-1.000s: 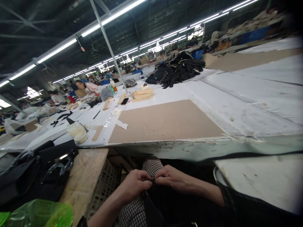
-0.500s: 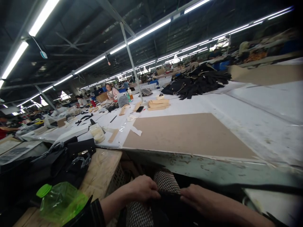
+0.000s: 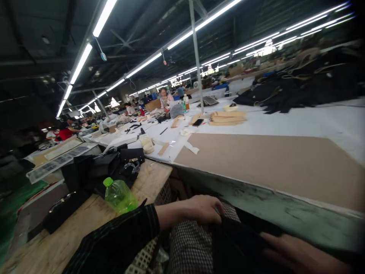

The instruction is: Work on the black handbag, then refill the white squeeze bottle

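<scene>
My left hand [image 3: 203, 210] is closed with its fingers curled on the upper edge of a black piece [image 3: 239, 247] over my lap. Dark and partly cut off by the frame, this piece does not show its exact kind. At the lower right my right hand [image 3: 296, 249] lies against the black piece's other side, its fingers smeared by motion. Checked cloth [image 3: 189, 243] covers my legs beneath. To the left, several black handbags [image 3: 104, 165] with metal fittings sit on a wooden surface, beside a green-capped bottle [image 3: 119, 196] of yellow-green liquid.
A long white table holds a large brown sheet [image 3: 256, 160], a stack of tan strips [image 3: 227, 118], a phone [image 3: 197, 122] and rolls of tape [image 3: 147, 144]. Black pieces [image 3: 273, 91] lie heaped at the right. A person [image 3: 165, 99] is at the far side. A plastic crate [image 3: 144, 258] stands low beside my legs.
The view has swung left, showing more of the wooden surface and its black handbags. My right hand has moved apart from my left, toward the lower right, and the black piece now tilts.
</scene>
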`<state>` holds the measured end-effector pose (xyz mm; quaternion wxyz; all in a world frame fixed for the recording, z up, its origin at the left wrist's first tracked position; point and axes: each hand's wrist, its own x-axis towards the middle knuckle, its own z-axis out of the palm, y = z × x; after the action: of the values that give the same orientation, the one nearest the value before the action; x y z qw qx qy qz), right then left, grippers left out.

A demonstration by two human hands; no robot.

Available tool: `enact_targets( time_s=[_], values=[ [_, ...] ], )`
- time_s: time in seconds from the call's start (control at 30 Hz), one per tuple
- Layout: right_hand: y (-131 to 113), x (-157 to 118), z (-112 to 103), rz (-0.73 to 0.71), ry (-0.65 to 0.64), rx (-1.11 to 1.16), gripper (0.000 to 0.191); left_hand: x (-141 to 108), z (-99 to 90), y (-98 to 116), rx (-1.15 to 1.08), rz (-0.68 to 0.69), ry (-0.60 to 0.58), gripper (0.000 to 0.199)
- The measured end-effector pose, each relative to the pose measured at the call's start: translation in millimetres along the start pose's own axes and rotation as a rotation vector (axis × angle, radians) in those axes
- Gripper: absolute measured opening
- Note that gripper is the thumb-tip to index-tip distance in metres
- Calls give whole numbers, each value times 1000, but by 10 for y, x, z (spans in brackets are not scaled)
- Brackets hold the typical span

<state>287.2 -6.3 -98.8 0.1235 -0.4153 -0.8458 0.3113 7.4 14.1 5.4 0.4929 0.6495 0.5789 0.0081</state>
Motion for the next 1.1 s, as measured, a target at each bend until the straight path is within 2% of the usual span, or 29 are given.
enact_targets(
  time_s=[0.07, 0.1, 0.17, 0.27, 0.33, 0.4, 0.47, 0.57, 0.67, 0.73, 0.8, 0.87, 1.0, 1.07, 1.1],
  values=[
    [-218, -55, -187, 20, -145, -6, 30, -61, 82, -67, -56, 35, 58, 43],
    [-317, -76, -269, 41, -166, -53, 28, -90, 114, -99, -94, 60, 67, 45],
    [-476, -112, -391, 73, -137, -184, 23, -165, 174, -155, -182, 120, 61, 53],
    [-623, -173, -470, 79, -84, -305, 20, -347, 325, -237, -451, 254, 216, 70],
    [-683, -215, -473, 67, -40, -378, 20, -486, 513, -304, -484, 333, 236, 80],
    [-730, -244, -455, 59, -7, -447, 21, -593, 758, -378, -445, 415, 244, 98],
    [-777, -253, -429, 48, 3, -495, 22, -648, 1000, -443, -395, 408, 262, 111],
    [-850, -230, -393, 12, -12, -523, 20, -635, 1225, -506, -330, 246, 333, 111],
    [-883, -167, -369, 3, -50, -532, 19, -545, 1231, -548, -298, 112, 441, 115],
    [-857, -110, -359, 7, -70, -531, 20, -463, 1177, -579, -345, 68, 463, 102],
    [-794, -51, -356, 27, -81, -526, 20, -384, 1143, -617, -402, 48, 439, 79],
    [-707, -1, -368, 61, -97, -498, 20, -329, 1157, -656, -406, 50, 407, 70],
    [-521, 86, -459, 170, -94, -386, 21, -329, 1250, -678, -296, 142, 317, 86],
    [-438, 152, -524, 156, -46, -312, 23, -369, 1221, -625, -248, 195, 253, 84],
    [-402, 198, -557, 102, -22, -247, 30, -394, 1166, -580, -242, 219, 230, 81]
  ],
)
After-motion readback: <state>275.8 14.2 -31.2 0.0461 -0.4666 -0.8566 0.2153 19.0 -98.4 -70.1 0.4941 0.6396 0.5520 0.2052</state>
